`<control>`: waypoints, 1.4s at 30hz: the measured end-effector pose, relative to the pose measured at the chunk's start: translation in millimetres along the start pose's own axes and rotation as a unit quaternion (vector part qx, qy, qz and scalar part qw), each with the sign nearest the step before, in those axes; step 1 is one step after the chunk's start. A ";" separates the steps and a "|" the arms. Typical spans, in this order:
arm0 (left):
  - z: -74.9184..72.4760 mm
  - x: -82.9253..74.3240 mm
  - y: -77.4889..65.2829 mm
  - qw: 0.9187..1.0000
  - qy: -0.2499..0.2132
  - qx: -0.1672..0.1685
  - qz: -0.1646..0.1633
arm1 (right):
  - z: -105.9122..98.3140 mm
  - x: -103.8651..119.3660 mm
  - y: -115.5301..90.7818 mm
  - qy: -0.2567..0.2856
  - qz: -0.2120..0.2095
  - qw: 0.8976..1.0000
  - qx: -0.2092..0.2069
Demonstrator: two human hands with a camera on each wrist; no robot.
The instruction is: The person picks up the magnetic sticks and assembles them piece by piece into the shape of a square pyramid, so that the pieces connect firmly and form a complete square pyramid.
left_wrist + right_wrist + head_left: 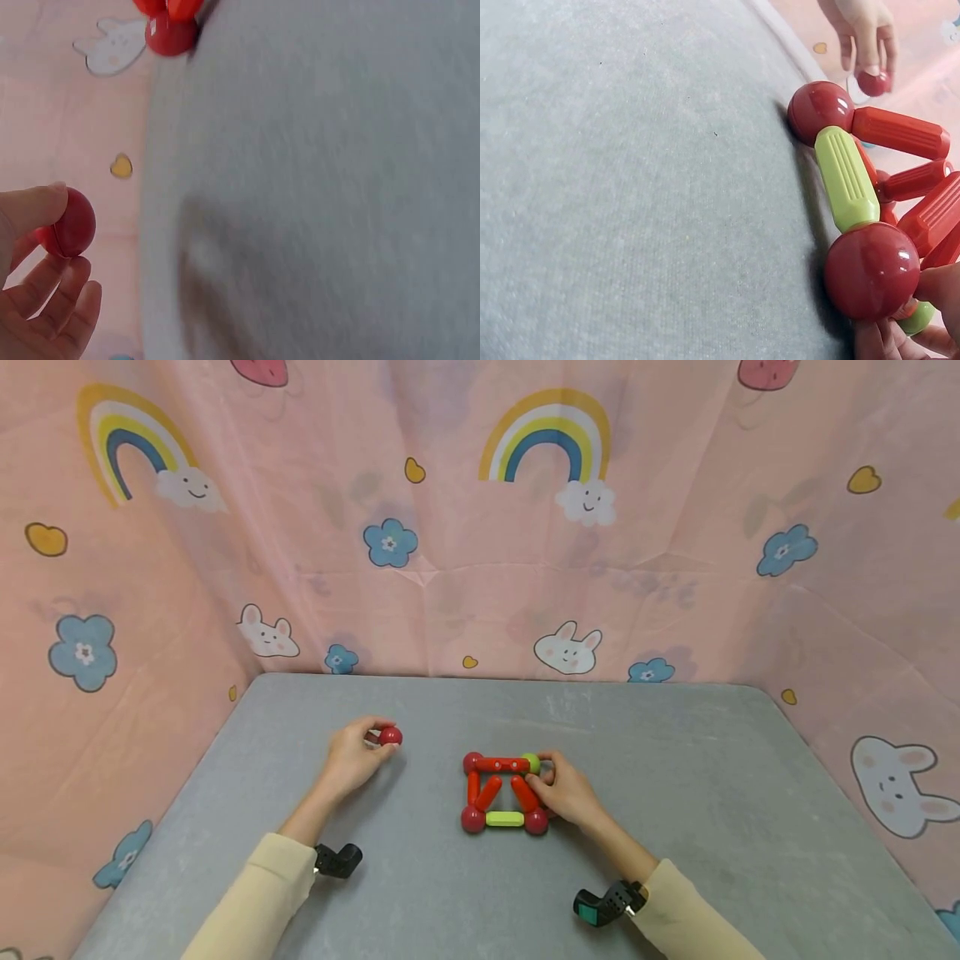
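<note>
My left hand (356, 759) pinches a red ball (391, 737) between thumb and fingers above the left part of the table. The same red ball (73, 223) shows close up in the left wrist view. To the right stands a toy rod-and-ball frame with red balls (473, 819), a green ball (532, 763), red rods (504, 765) and a light green rod (505, 819). Two of its red rods slant upward from the near balls. My right hand (567, 792) grips the frame's right side, thumb near a slanted rod; some fingers are hidden behind the parts.
A grey table (450, 893) lies under everything. Behind it and at both sides hangs a pink curtain (465, 610) printed with rainbows, rabbits and flowers. Black wrist cameras (339, 861) are strapped at both cuffs.
</note>
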State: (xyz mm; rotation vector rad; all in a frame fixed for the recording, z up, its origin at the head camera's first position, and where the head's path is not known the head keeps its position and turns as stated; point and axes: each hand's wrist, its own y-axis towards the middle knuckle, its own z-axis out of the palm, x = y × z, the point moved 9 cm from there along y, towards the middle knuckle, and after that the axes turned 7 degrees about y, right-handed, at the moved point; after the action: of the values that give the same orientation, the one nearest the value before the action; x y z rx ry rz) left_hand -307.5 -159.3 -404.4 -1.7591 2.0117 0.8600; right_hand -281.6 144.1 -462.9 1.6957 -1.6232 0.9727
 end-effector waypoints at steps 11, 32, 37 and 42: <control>23.2 -65.0 -9.1 0.995 -0.030 0.022 0.088 | -0.3 -0.7 -0.5 0.001 -0.003 1.000 -0.006; 67.0 -142.4 -25.7 0.976 -0.055 0.092 0.189 | -0.1 1.4 -1.5 0.014 -0.002 1.000 -0.001; 72.5 -145.7 -25.9 0.975 -0.053 0.097 0.191 | 0.0 1.2 -1.8 0.018 -0.002 1.000 -0.001; 78.8 -143.1 -24.8 0.976 -0.049 0.106 0.184 | -0.1 0.7 -1.5 0.017 -0.004 1.000 -0.002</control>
State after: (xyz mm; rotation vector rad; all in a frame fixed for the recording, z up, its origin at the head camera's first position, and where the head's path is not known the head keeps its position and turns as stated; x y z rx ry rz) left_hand -268.3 -0.2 -382.9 -1.2266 2.3032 0.7823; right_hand -280.1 143.9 -462.2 1.6738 -1.5932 0.9889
